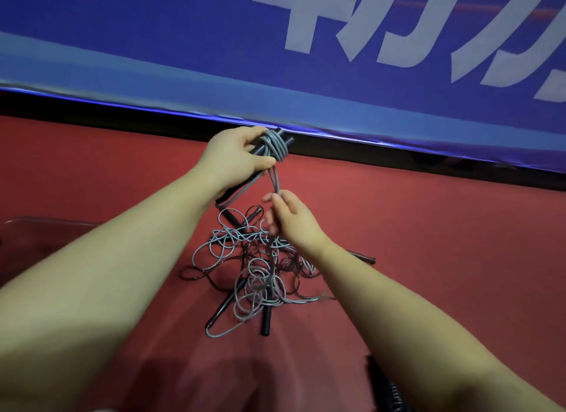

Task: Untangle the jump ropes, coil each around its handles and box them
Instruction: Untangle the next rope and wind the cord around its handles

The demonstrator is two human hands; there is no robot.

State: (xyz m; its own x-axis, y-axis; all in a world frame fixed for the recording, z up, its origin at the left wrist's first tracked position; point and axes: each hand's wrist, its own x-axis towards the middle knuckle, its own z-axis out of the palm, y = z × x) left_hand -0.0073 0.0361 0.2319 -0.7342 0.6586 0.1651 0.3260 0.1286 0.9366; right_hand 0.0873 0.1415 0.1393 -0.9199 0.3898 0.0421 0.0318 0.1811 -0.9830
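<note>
**Entry: jump ropes, one part-wound, the rest in a heap**

1. Handles [286,142]: a black pair, held together off the red surface [428,243] in front of the banner [275,59]. The left hand [235,155] has its fingers curled round them, thumb pressed near the wraps.
2. Coil [275,146]: several grey turns round the pair, near their far ends.
3. Strand [274,178]: a doubled grey length hanging from the coil. The right hand [291,220] pinches its lower end between thumb and fingertips (the hand is blurred, so I cannot tell whether the strand runs on below it).
4. Heap [260,264]: grey and dark ropes looped through one another on the surface under the right hand, with spare handles [220,312] poking out.
5. Box [39,227]: clear, at the left edge, well apart from the heap. What it holds I cannot tell.

**Hazards, as I judge them**

- The cord looks springy. If the thumb eases off before the end is tucked, the turns could slacken and slide off the handle ends.
- If the strand is caught in the heap, winding on would drag the heap up or cinch its loops tighter, making the other ropes harder to free.
- An end left untucked would likely unwind in the box.
- The right wrist hangs just over the heap and could snag a loop when it lifts.
</note>
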